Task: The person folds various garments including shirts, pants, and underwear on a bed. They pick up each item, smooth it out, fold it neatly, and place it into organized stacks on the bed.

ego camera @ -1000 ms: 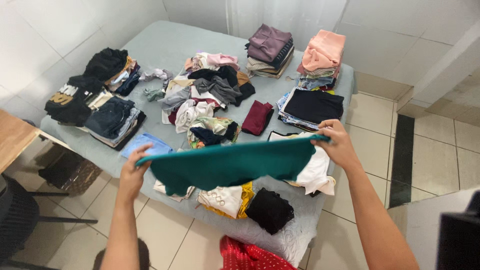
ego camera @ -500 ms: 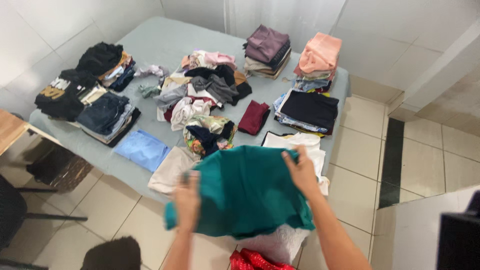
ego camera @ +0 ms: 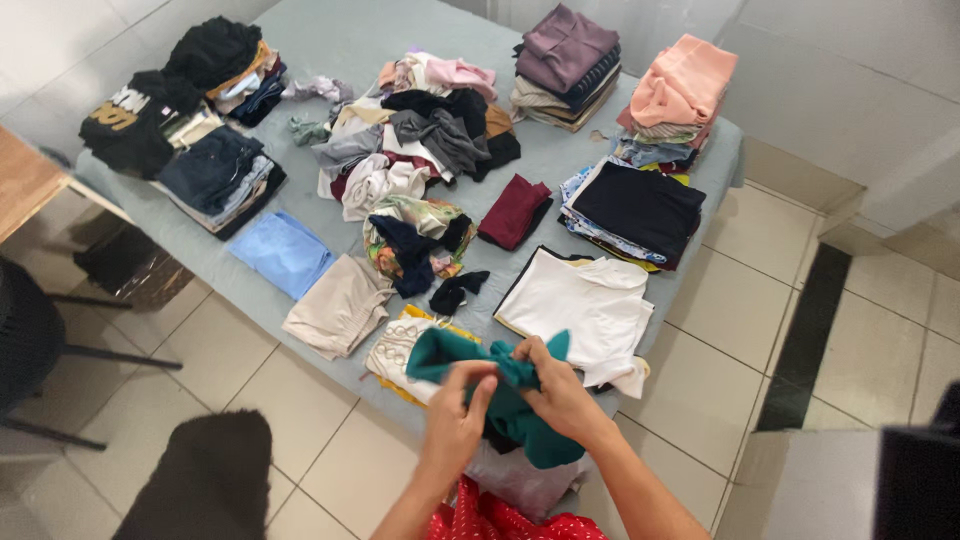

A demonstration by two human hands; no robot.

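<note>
A teal green garment (ego camera: pixel 520 415) is bunched up between both my hands, over the near edge of a grey-covered bed (ego camera: pixel 340 40). My left hand (ego camera: pixel 458 415) grips its lower left side. My right hand (ego camera: pixel 552 388) pinches the cloth at the top, close against the left one. Right behind the garment lie a folded white garment (ego camera: pixel 580 300), a cream piece with buttons on a yellow one (ego camera: pixel 395 350) and a small black item (ego camera: pixel 455 292).
A loose heap of mixed clothes (ego camera: pixel 415 165) fills the bed's middle. Folded stacks stand around it: dark ones (ego camera: pixel 205 170) at left, purple (ego camera: pixel 560 60), pink (ego camera: pixel 680 95) and black-topped (ego camera: pixel 635 205) at right. A light blue (ego camera: pixel 283 252) and beige (ego camera: pixel 340 305) fold lie near. Black chair (ego camera: pixel 30 330) left.
The teal garment, held wide and flat a second ago, was dropped down and gathered; my hands have come together on it. The view tilted lower and closer to the bed edge.
</note>
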